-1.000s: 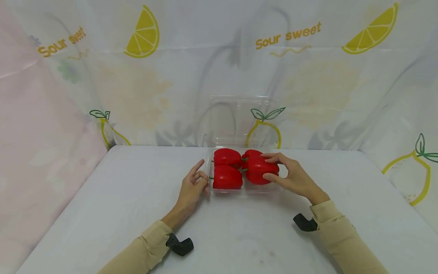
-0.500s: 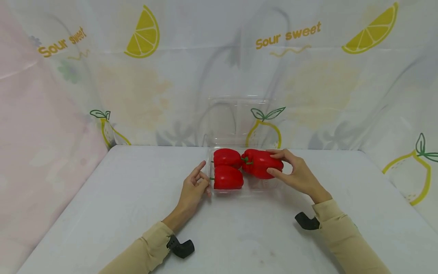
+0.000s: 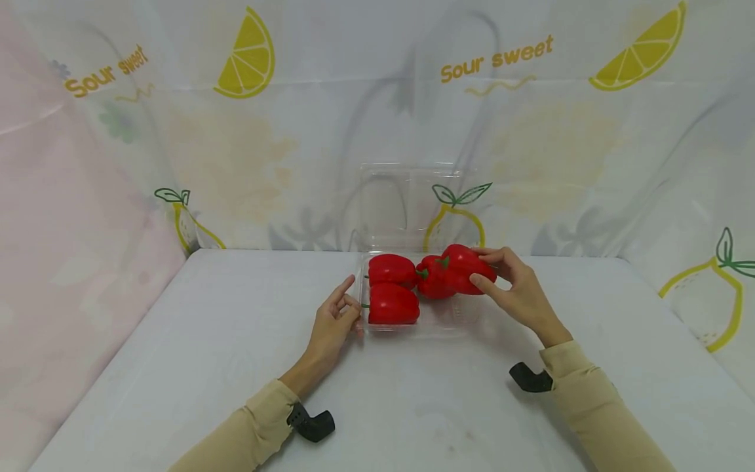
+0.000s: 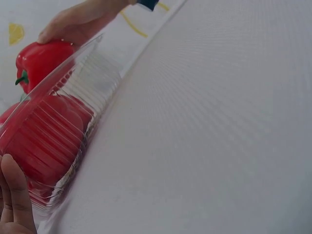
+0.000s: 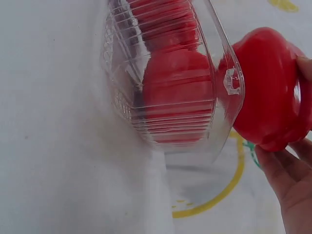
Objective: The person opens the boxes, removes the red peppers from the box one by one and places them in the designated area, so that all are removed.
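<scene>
My right hand (image 3: 522, 295) grips a red bell pepper (image 3: 467, 267) by its blunt end, thumb on the near side and fingers on the far side. The pepper is raised over the right half of a clear plastic clamshell container (image 3: 436, 319), its green stem to the left. Below it another red pepper (image 3: 432, 280) lies in the back right. Two more, a back pepper (image 3: 392, 270) and a front pepper (image 3: 393, 304), fill the left half. My left hand (image 3: 331, 326) rests at the container's left side, its fingers (image 4: 18, 187) against the ribbed wall in the left wrist view.
The container's open lid (image 3: 386, 203) stands upright behind it, near the printed lemon curtain (image 3: 318, 131) at the table's back edge. A white cloth covers the table (image 3: 236, 314). Black wrist mounts (image 3: 315, 425) stick out from both sleeves.
The held pepper has moved up, back and right, away from the container's front right, uncovering more of the pepper behind it. My left hand has stayed nearly still.
</scene>
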### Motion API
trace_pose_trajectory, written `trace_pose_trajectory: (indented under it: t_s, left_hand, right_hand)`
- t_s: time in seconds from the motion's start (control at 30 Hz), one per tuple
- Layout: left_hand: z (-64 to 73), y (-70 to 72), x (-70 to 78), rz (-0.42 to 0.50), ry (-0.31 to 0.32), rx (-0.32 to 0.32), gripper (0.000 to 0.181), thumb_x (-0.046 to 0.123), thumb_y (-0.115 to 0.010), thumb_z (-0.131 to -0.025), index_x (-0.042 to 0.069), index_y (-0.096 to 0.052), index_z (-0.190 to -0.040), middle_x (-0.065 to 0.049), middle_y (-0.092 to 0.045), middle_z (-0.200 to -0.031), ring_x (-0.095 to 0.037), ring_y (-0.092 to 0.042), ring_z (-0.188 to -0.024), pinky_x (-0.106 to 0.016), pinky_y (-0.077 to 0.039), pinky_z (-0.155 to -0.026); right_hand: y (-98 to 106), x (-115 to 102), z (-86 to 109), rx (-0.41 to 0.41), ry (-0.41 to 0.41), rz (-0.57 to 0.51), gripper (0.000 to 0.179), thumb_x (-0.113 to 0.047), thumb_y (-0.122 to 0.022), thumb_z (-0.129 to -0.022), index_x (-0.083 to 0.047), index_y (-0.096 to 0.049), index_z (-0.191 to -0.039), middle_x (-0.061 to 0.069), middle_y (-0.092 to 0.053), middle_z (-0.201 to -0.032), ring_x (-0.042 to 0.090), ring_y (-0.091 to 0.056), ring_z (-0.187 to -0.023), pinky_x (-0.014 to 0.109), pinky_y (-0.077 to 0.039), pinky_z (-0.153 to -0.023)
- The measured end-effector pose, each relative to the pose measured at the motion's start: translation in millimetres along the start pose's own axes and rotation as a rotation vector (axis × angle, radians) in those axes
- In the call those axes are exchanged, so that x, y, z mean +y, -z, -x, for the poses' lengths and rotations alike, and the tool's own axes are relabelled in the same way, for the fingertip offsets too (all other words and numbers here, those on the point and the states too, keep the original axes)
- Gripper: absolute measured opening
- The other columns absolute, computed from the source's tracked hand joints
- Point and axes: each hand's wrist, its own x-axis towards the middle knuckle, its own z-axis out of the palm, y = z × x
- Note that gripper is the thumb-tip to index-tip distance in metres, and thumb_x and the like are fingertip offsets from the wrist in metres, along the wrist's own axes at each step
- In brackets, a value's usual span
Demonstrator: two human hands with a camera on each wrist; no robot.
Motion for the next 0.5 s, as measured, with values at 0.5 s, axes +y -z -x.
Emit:
trace_pose_trajectory:
  t_s: [0.5]
  left_hand:
    - [1.5,0.4,2.5,0.014,0.007,-0.007,0.061,-0.003,-0.045,-0.090,0.018,-0.034,-0.146,0.001,-0.052,-0.082,-0.008,-0.049,-0.054,-0.021,-0.051,-0.056]
  right_hand:
    - [3.8,19.2,-1.9,0.078,-0.103,-0.075,0.038,-0.012,-0.063,-0.089,-0.001,-0.044,-0.121,0.012,-0.054,-0.133,-0.001,-0.054,-0.110,0.009,-0.046,-0.088]
